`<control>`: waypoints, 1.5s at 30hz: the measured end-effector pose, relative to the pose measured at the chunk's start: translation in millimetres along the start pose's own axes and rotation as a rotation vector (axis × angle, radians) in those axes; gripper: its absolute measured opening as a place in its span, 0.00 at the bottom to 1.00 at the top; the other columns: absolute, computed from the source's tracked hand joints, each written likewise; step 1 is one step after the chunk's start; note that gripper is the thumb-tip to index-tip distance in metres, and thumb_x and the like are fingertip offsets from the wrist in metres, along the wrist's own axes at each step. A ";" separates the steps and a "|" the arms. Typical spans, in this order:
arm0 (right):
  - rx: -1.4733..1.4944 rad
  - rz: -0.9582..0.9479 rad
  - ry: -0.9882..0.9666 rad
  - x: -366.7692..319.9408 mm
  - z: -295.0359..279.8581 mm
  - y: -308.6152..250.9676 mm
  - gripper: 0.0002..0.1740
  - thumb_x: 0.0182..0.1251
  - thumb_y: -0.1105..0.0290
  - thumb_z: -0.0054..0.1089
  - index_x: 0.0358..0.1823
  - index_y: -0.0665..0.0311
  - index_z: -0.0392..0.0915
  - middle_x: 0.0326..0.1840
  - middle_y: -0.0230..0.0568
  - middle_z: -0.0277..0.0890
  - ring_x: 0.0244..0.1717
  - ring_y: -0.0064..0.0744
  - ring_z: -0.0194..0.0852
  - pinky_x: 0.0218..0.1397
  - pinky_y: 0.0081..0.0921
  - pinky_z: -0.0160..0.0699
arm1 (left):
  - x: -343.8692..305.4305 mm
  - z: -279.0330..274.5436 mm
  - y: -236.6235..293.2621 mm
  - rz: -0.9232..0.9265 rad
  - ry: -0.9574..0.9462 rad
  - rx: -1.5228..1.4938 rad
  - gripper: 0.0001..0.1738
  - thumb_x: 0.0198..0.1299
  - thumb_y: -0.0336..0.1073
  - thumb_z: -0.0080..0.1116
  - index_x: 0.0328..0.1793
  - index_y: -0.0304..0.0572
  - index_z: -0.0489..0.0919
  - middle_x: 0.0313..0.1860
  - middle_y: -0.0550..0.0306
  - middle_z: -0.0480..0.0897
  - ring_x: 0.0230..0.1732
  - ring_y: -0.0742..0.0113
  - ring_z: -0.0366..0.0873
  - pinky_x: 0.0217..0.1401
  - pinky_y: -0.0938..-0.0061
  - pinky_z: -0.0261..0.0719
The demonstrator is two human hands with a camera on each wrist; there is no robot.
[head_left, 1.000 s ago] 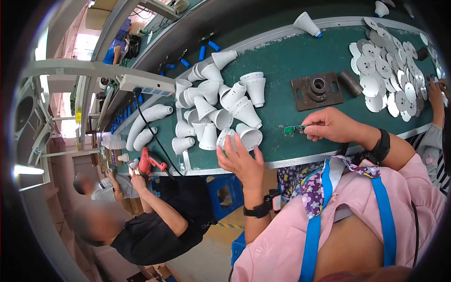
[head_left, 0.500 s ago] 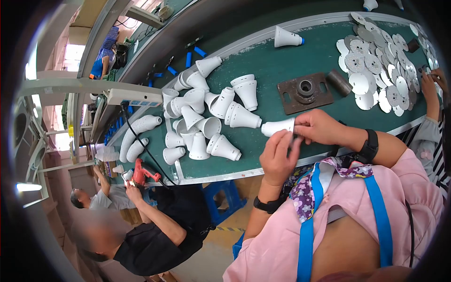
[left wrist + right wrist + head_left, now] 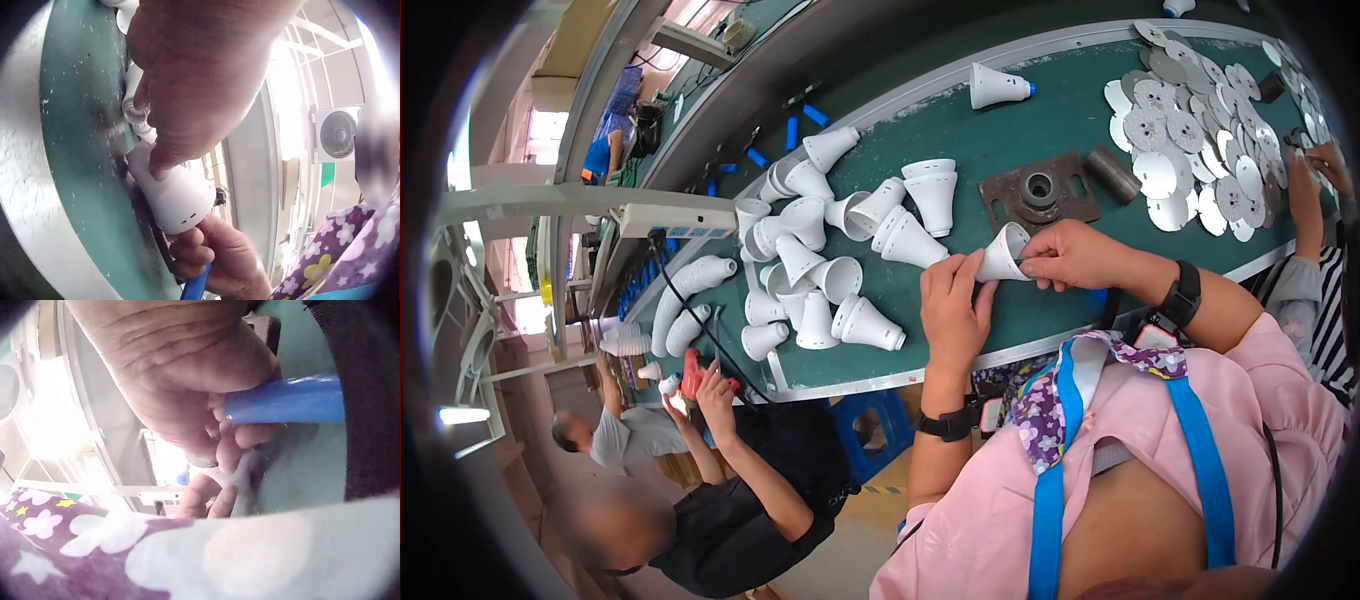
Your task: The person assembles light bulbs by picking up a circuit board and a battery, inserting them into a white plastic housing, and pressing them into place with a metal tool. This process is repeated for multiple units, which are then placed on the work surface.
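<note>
In the head view my left hand (image 3: 952,312) grips a white bulb housing (image 3: 1004,254) near its narrow end, the wide mouth turned toward my other hand. My right hand (image 3: 1075,255) has its fingertips right at that mouth. The right wrist view shows a blue cylinder (image 3: 284,403) in the curl of the right hand's fingers. The left wrist view has the white bulb housing (image 3: 178,200) between both hands, with small slots along its rim, and the blue cylinder (image 3: 197,284) below the right fingers. The green circuit board is hidden from view.
Several white housings (image 3: 800,257) lie piled to the left. A rusty steel fixture (image 3: 1038,190) and a short metal cylinder (image 3: 1113,174) stand behind the hands. Metal discs (image 3: 1185,130) are heaped to the right. Another housing with a blue tip (image 3: 998,86) lies further back.
My left hand has taken a white housing from the pile and brought it to my right hand. The green board, earlier visible in the right hand, is now out of sight.
</note>
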State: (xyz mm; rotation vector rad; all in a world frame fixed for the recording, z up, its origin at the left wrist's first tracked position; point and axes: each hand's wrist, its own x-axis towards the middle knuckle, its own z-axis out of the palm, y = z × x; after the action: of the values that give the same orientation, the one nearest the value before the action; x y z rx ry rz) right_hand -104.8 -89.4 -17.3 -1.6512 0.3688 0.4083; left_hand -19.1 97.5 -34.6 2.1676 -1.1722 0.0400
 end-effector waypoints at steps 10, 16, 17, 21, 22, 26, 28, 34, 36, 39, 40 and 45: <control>-0.041 -0.007 -0.100 -11.3 -12.0 -8.6 0.13 0.61 0.66 0.51 0.42 0.65 0.78 0.23 0.32 0.75 0.21 0.17 0.70 0.24 0.16 0.69 | -10.4 3.0 9.0 -0.374 -0.052 -0.754 0.29 0.43 0.20 0.63 0.55 0.39 0.71 0.54 0.57 0.67 0.51 0.69 0.71 0.45 0.78 0.77; -0.028 -0.100 -0.136 -20.1 -7.4 -16.6 0.13 0.59 0.67 0.52 0.41 0.67 0.77 0.24 0.32 0.76 0.22 0.18 0.70 0.27 0.16 0.71 | -13.2 -1.6 19.1 -0.123 -0.065 -1.115 0.27 0.47 0.21 0.60 0.56 0.38 0.69 0.57 0.52 0.66 0.54 0.67 0.69 0.53 0.72 0.72; -0.016 -0.127 -0.148 -22.8 -5.6 -19.7 0.13 0.58 0.68 0.52 0.40 0.67 0.77 0.24 0.31 0.76 0.22 0.18 0.71 0.27 0.16 0.71 | -16.9 0.8 18.3 -0.225 -0.007 -1.135 0.27 0.48 0.22 0.60 0.57 0.38 0.68 0.56 0.52 0.68 0.54 0.67 0.69 0.55 0.72 0.70; -0.012 -0.094 -0.124 -27.9 -2.8 -27.9 0.12 0.59 0.69 0.51 0.40 0.66 0.77 0.24 0.31 0.76 0.23 0.17 0.70 0.27 0.16 0.71 | -18.8 0.2 20.6 -0.327 0.039 -1.152 0.27 0.50 0.22 0.57 0.59 0.36 0.66 0.54 0.53 0.71 0.54 0.67 0.69 0.56 0.74 0.67; 0.061 -0.064 -0.132 -27.3 -2.8 -26.5 0.11 0.59 0.69 0.50 0.40 0.66 0.77 0.24 0.31 0.75 0.23 0.17 0.70 0.28 0.16 0.71 | -19.8 0.6 19.1 -0.328 -0.006 -1.154 0.27 0.50 0.21 0.57 0.59 0.36 0.66 0.55 0.52 0.70 0.54 0.66 0.69 0.57 0.74 0.66; 0.143 -0.076 -0.129 -24.4 -1.5 -20.4 0.10 0.60 0.70 0.50 0.38 0.66 0.78 0.23 0.30 0.75 0.23 0.16 0.70 0.28 0.15 0.70 | -15.1 -2.4 17.9 -0.254 0.015 -1.126 0.26 0.48 0.18 0.58 0.56 0.36 0.68 0.59 0.50 0.65 0.55 0.66 0.68 0.54 0.74 0.70; 0.150 -0.066 -0.122 -27.0 -1.7 -24.3 0.10 0.60 0.70 0.50 0.37 0.67 0.78 0.23 0.30 0.75 0.23 0.16 0.70 0.28 0.15 0.70 | -15.8 -0.6 17.1 -0.260 -0.016 -1.217 0.25 0.49 0.21 0.58 0.55 0.38 0.68 0.60 0.46 0.66 0.56 0.64 0.69 0.57 0.71 0.69; 0.159 -0.034 -0.122 -31.4 -4.0 -26.6 0.12 0.62 0.66 0.50 0.38 0.66 0.78 0.24 0.30 0.75 0.23 0.15 0.69 0.28 0.15 0.70 | -8.5 -7.7 25.2 -0.411 -0.092 -1.225 0.21 0.49 0.20 0.59 0.51 0.37 0.70 0.57 0.46 0.69 0.53 0.64 0.71 0.51 0.71 0.75; 0.153 0.002 -0.133 -32.6 -5.1 -25.4 0.13 0.63 0.64 0.49 0.40 0.65 0.77 0.25 0.29 0.75 0.24 0.15 0.69 0.28 0.15 0.69 | -8.1 -5.0 24.4 -0.358 -0.066 -1.211 0.21 0.49 0.20 0.60 0.50 0.37 0.70 0.55 0.46 0.71 0.51 0.65 0.72 0.48 0.74 0.77; 0.197 0.006 -0.168 -34.2 -7.9 -26.1 0.14 0.65 0.63 0.47 0.42 0.64 0.76 0.26 0.29 0.74 0.25 0.16 0.69 0.28 0.15 0.69 | -5.8 -5.5 23.5 -0.266 -0.052 -1.177 0.21 0.48 0.20 0.60 0.50 0.37 0.70 0.56 0.46 0.70 0.51 0.65 0.72 0.48 0.75 0.76; 0.197 0.006 -0.166 -34.9 -8.7 -25.2 0.14 0.65 0.63 0.47 0.42 0.64 0.76 0.26 0.29 0.74 0.25 0.16 0.69 0.28 0.15 0.69 | -6.3 -6.7 24.0 -0.282 -0.059 -1.198 0.21 0.48 0.20 0.60 0.50 0.37 0.70 0.56 0.46 0.70 0.51 0.65 0.71 0.50 0.75 0.74; 0.153 -0.034 -0.227 -35.3 -9.8 -24.3 0.14 0.67 0.63 0.45 0.41 0.64 0.75 0.26 0.30 0.74 0.25 0.16 0.69 0.30 0.15 0.70 | -4.1 -8.8 25.2 -0.254 -0.073 -1.180 0.22 0.48 0.19 0.60 0.50 0.37 0.70 0.56 0.46 0.70 0.52 0.66 0.71 0.54 0.74 0.71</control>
State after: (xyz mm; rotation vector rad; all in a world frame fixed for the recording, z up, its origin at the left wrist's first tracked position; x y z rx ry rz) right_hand -124.1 -96.2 21.6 -1.4435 0.1974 0.5238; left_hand -38.2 95.9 -15.5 1.2212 -0.6406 -0.6732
